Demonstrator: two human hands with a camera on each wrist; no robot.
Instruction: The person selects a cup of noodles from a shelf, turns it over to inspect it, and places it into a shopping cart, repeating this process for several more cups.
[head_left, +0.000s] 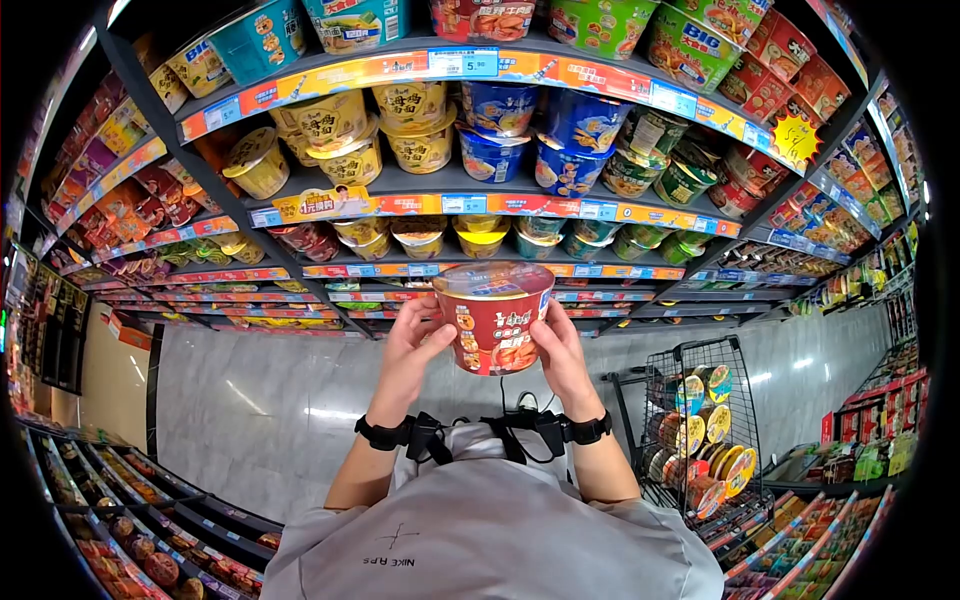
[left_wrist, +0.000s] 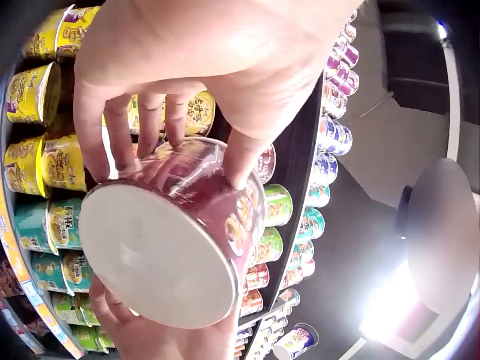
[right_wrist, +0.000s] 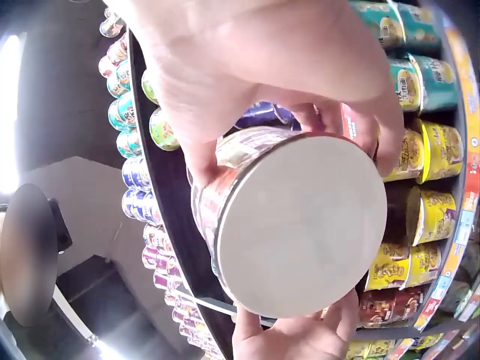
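A large red noodle tub (head_left: 495, 335) with a shiny lid is held between both hands in front of the shelves. The left hand (head_left: 408, 350) grips its left side, thumb on the front; the right hand (head_left: 565, 362) grips the opposite side the same way. In the left wrist view, the left hand (left_wrist: 202, 52) has its fingers and thumb spread round the tub (left_wrist: 157, 255), whose white base faces that camera. From the other wrist, the right hand (right_wrist: 277, 67) curls round the tub (right_wrist: 300, 225), again with the pale base showing.
Shelves (head_left: 400, 205) of yellow, blue and green tubs rise ahead. A black wire cart (head_left: 700, 430) holding several tubs stands on the grey floor (head_left: 250, 390) at the right. More stocked shelves (head_left: 130, 510) lie at the lower left.
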